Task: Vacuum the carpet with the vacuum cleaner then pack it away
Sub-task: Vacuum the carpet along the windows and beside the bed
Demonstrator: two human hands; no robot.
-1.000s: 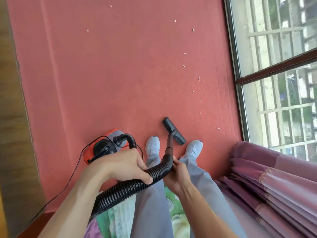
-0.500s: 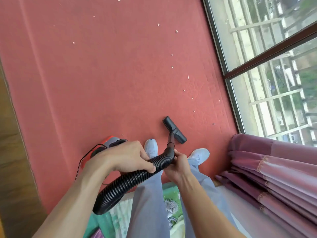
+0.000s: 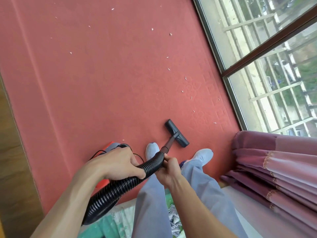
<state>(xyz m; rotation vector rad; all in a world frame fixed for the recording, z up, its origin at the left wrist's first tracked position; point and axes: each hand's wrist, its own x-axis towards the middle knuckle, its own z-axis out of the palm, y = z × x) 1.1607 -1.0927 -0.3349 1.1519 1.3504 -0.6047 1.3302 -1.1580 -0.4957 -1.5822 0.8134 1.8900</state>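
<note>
A red carpet (image 3: pixel 106 79) covers the floor, dotted with several small white scraps (image 3: pixel 168 69). The black ribbed hose (image 3: pixel 120 186) runs from the lower left up to a dark wand and a black floor nozzle (image 3: pixel 177 135) lying on the carpet ahead of my feet. My left hand (image 3: pixel 118 164) grips the hose from above. My right hand (image 3: pixel 167 170) holds the hose end where it meets the wand. The red and grey vacuum body (image 3: pixel 111 146) sits on the carpet, mostly hidden behind my left hand.
A tall window (image 3: pixel 267 66) lines the carpet's right edge. Folded pink-purple curtain cloth (image 3: pixel 274 169) is heaped at the lower right. A wooden strip (image 3: pixel 12 152) borders the carpet on the left. My two pale shoes (image 3: pixel 151 150) stand just behind the nozzle.
My view has swung left and tilted. My right foot has stepped out to the right. The vacuum body has slid further behind my left hand. Both hands keep their hold on the hose.
</note>
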